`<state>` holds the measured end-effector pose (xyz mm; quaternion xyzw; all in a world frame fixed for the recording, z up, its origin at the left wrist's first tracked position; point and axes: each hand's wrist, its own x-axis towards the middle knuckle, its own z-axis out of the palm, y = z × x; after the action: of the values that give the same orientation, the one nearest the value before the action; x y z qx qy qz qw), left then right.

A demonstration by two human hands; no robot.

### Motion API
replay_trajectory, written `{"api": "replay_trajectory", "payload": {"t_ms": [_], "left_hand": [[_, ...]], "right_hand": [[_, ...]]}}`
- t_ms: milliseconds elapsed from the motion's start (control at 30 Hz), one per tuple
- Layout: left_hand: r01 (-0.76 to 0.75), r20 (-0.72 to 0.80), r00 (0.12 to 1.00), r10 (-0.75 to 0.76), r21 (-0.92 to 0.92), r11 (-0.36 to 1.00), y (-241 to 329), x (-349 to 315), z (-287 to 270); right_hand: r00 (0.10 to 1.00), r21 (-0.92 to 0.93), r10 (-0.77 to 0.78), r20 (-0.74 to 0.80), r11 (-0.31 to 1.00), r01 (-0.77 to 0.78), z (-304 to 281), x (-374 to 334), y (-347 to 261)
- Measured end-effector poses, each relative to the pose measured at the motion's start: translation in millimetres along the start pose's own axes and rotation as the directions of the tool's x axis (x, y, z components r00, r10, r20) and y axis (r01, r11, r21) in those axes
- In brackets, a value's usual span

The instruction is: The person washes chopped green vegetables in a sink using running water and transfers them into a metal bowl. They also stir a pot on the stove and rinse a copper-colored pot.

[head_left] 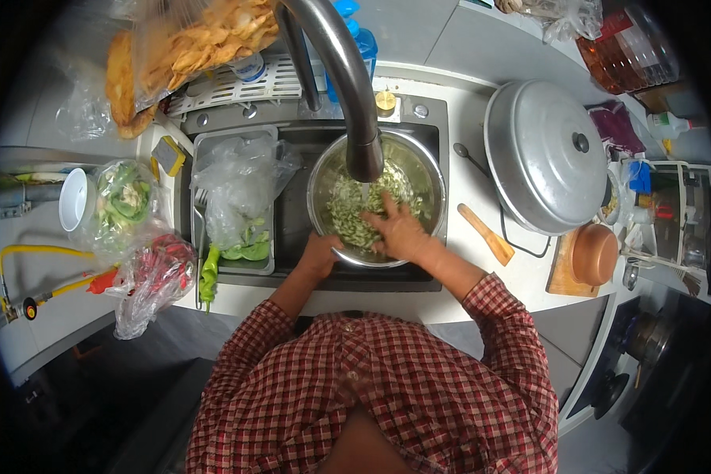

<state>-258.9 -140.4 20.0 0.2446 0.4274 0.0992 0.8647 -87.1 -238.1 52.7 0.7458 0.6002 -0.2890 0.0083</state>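
Observation:
A round metal bowl (429, 158) sits in the dark sink (292, 209) under the curved faucet (346, 75). Small chopped pale-green vegetable pieces (351, 217) lie in it, and water seems to run onto them from the spout. At the bowl's near left rim, my left hand (321, 254) grips the edge, its fingertips partly over the rim. My right hand (405, 235) reaches over the near right rim with fingers spread among the pieces; it is open and holds nothing that shows.
Left in the sink, a grey tray (270, 237) holds a plastic bag and green leaves. A green pepper (208, 276) and bagged vegetables (123, 197) lie farther left. On the right counter are a wooden spatula (488, 235), a large metal lid (545, 154) and a copper-coloured pot (595, 254).

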Motion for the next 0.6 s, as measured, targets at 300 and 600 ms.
{"api": "replay_trajectory", "payload": {"t_ms": [300,600], "left_hand": [[-0.008,-0.099,0.995,0.014,0.059,0.998,-8.8,-15.7,7.2],[-0.032,-0.041,0.999,0.035,0.064,0.997,7.9,-19.2,18.8]], "right_hand": [[0.994,-0.117,0.017,-0.112,0.993,-0.030,-25.9,49.0,1.0],[0.967,-0.114,-0.148,-0.207,0.985,0.127,9.2,27.1,-22.5]]}}
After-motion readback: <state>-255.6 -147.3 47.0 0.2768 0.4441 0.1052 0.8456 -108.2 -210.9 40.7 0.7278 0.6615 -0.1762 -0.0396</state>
